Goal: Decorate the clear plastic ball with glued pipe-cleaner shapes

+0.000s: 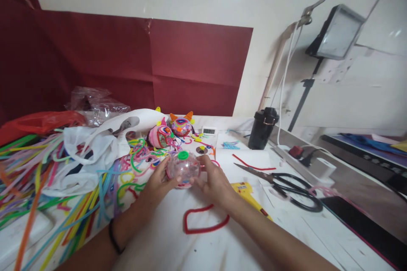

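Observation:
Between my two hands is a clear plastic ball (186, 168) with a green round cap-like piece (182, 155) on top and pinkish trim round its sides. My left hand (159, 182) grips it from the left, thumb at the front. From the right, my right hand (214, 178) closes on the same ball, its thumb low on the front. A red pipe cleaner (206, 232) bent into a D-like outline lies on the table just in front. Part of a yellow glue gun (249, 197) shows beyond my right wrist.
Large black-handled scissors (286, 184) lie at right, near a phone (365, 224) and a power strip (305, 165). A black bottle (263, 129) stands behind. Many coloured pipe cleaners (34, 178) cover the left side. Two decorated balls (181, 126) sit at the back.

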`<state>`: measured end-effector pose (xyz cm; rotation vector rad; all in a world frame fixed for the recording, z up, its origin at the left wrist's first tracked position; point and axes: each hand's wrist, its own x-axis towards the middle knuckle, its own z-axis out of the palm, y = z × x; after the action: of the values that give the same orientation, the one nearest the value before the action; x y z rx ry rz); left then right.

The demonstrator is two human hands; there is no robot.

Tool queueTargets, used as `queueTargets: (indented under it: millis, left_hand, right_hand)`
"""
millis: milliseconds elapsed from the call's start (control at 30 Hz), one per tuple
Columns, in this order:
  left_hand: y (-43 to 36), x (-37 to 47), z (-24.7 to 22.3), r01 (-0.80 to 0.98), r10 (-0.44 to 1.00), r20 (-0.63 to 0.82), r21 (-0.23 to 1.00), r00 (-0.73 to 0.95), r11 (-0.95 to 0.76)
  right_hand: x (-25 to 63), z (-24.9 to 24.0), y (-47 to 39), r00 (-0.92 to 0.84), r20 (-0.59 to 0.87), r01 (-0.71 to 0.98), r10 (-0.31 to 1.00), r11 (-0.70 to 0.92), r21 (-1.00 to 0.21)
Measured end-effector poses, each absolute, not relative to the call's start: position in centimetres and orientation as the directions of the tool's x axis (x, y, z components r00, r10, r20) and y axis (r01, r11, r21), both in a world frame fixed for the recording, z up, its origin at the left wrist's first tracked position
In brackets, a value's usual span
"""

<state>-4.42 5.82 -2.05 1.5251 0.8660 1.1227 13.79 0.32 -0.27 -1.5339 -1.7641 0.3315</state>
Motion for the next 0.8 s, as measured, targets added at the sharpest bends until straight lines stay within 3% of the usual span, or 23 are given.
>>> queueTargets:
  millis: [433, 633, 800]
  left_hand:
    - [6.6, -4.5, -2.4, 0.178, 0.889, 0.287, 0.913, 0.357, -0.367]
    - [6.2, -4.1, -2.3, 0.130, 0.895, 0.291, 0.928, 0.337, -0.350]
    - [6.0, -4.1, -2.5, 0.115, 0.893, 0.289, 0.931, 0.345, -0.346]
  right_hand:
    - [14.7, 1.3, -3.7, -0.100, 0.370, 0.846, 0.924, 0.274, -0.457]
    - [14.2, 0.8, -6.4, -0.395, 0.125, 0.859, 0.910, 0.414, -0.302]
    - [13.8, -0.1, -6.3, -0.402, 0.076, 0.870, 0.912, 0.407, -0.278]
